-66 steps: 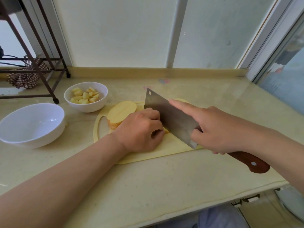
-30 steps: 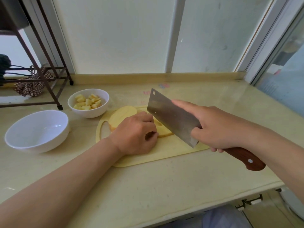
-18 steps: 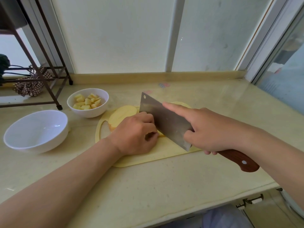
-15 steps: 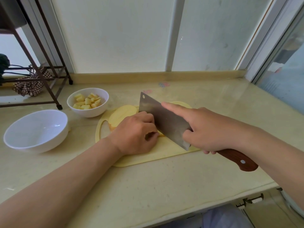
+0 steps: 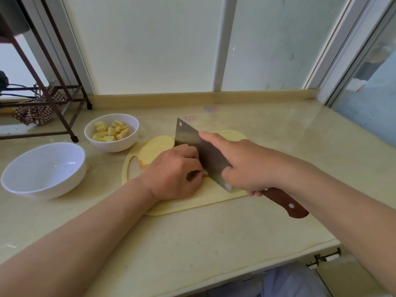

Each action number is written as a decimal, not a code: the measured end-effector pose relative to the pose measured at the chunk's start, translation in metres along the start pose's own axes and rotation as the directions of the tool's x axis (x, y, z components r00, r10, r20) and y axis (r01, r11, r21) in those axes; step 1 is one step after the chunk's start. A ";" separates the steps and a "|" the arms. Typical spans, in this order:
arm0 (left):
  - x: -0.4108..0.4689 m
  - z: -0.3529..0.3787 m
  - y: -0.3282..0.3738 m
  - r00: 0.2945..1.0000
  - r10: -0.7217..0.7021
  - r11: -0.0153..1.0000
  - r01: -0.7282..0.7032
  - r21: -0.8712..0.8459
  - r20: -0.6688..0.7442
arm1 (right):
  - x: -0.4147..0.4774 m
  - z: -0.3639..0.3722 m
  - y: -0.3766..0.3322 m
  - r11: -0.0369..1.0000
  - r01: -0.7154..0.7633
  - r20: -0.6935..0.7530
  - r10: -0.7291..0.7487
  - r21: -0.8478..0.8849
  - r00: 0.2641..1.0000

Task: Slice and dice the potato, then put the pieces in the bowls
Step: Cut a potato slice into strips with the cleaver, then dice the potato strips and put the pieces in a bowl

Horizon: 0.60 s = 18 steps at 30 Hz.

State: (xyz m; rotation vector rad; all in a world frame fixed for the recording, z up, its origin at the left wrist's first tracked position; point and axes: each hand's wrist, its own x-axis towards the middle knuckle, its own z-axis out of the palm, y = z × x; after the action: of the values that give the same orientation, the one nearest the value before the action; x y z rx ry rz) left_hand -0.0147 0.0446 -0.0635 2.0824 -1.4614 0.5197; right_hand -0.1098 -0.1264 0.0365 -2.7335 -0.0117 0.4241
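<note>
Left hand (image 5: 171, 171) curled, pinning pale yellow halved potato (image 5: 154, 148) on yellow plastic cutting board (image 5: 192, 200). Right hand (image 5: 246, 166) grips wooden-handled steel cleaver (image 5: 192, 140), forefinger along blade. Recommend knuckles guiding blade, fingertips tucked, even slices.

Board (image 5: 188, 203) lies mid-counter (image 5: 192, 243). Potato (image 5: 155, 147) sits on board's rear-left part, L hand (image 5: 171, 174) on it from the near side. Cleaver (image 5: 192, 139) stands on board just R of L hand, blade touching its knuckles; R hand (image 5: 246, 166) on the handle end, further R. Small bowl (image 5: 113, 145) w/ dice (image 5: 110, 131) in it is near board's rear-left. Big bowl (image 5: 64, 183) is further L, nearer the person. Rack (image 5: 74, 138) stands at far L, behind both bowls.
</note>
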 end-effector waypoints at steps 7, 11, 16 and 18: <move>-0.001 0.003 0.001 0.998 -0.038 0.999 0.039 0.012 -0.041 | -0.004 -0.017 0.034 0.941 -0.038 -0.107 0.078 0.336 0.991; -0.002 0.006 -0.003 0.999 -0.038 0.999 0.038 0.008 -0.039 | -0.013 -0.015 0.073 0.852 -0.091 -0.159 0.199 0.515 0.967; 0.000 0.003 0.000 0.999 -0.047 0.998 0.047 0.032 -0.025 | -0.017 0.004 0.110 0.721 -0.071 -0.187 0.271 0.689 0.944; 0.002 0.000 0.002 0.997 -0.068 0.995 0.069 0.070 -0.022 | -0.020 0.009 0.117 0.699 -0.074 -0.179 0.282 0.712 0.943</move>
State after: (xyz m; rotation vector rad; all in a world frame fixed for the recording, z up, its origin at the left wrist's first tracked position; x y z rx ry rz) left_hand -0.0160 0.0423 -0.0620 2.1685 -1.3737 0.5708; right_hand -0.1367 -0.2336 -0.0081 -2.0033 0.4157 0.0547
